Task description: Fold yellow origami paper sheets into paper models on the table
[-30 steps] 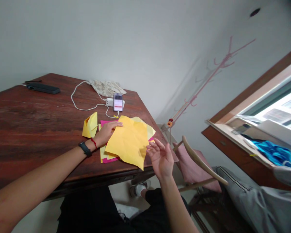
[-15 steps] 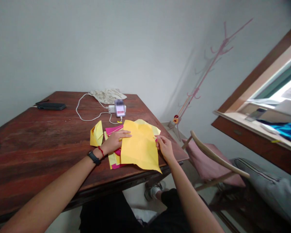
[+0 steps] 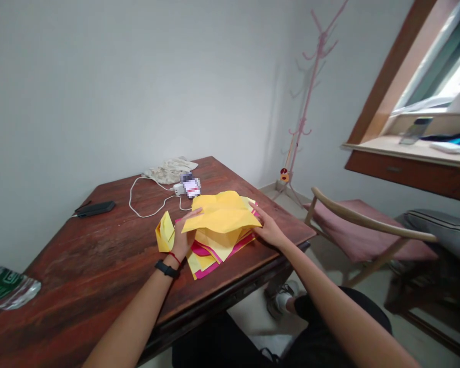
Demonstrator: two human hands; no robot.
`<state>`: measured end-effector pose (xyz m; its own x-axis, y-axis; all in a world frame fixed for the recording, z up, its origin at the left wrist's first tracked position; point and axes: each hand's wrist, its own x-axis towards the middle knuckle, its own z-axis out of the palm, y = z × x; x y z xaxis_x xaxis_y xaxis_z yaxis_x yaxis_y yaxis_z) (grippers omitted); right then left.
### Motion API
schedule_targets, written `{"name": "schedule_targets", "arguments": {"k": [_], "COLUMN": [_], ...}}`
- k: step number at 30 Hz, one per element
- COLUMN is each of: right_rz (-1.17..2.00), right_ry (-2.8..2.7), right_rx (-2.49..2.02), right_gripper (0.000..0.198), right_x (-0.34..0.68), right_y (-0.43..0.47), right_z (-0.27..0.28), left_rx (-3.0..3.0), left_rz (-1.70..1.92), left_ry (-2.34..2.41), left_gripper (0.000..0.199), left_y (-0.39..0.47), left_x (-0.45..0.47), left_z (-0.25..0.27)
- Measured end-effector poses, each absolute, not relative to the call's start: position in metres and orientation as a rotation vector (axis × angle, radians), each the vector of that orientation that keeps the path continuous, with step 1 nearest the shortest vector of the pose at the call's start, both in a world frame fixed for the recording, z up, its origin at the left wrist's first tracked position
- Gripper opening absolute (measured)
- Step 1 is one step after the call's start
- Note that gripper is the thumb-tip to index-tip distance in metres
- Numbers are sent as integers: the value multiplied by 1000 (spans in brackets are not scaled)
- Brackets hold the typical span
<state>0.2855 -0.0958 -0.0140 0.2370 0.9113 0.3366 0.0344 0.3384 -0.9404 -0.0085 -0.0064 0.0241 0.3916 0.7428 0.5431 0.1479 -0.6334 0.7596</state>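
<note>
A yellow sheet of paper [image 3: 222, 212] is between my two hands, creased across, its near edge lifted off the papers below. My left hand [image 3: 182, 237], with a dark wristband and red cord at the wrist, holds its left edge. At the right edge, my right hand [image 3: 269, 228] grips the sheet with fingers above and thumb nearer me. Beneath lies a loose pile of yellow, pale yellow and magenta papers [image 3: 205, 263], partly covered. Just left of my left hand stands a folded yellow paper piece [image 3: 164, 232].
On the dark wooden table [image 3: 111, 266] are a white cable [image 3: 131, 204], a blurred-out device [image 3: 191, 188], a cloth [image 3: 170, 169], a black case [image 3: 95, 208] and a clear bottle with green label [image 3: 9, 287]. A pink-cushioned chair [image 3: 341, 225] stands right, near a coat rack [image 3: 310, 92].
The yellow sheet, lying flatter before, now has its near edge raised and pushed back, uncovering more of the pile. My left hand has shifted to its left edge. The view has turned.
</note>
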Motion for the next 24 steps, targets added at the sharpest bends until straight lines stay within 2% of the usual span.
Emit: {"name": "schedule_targets", "arguments": {"k": [4,9,14,24], "right_rz": [838,876,861,839], "right_ry": [-1141,-1140,-1135,-1130], "right_rx": [-1032,-1024,-1043,-1032], "right_gripper": [86,57,40,32], "right_x": [287,289,292,301], "right_y": [-98,-98,-98,-93], "right_z": [-12,-10,-11,-10], "left_rx": [2064,2091,2090,2068], "left_rz": [1185,1087,1058,1026], "left_ry": [743,732,747,758], "left_gripper": [36,29,24,21], "left_y": [-10,-14,-10,-13], "left_x": [-6,-5,-6,1], "left_z": [26,30,28,27]}}
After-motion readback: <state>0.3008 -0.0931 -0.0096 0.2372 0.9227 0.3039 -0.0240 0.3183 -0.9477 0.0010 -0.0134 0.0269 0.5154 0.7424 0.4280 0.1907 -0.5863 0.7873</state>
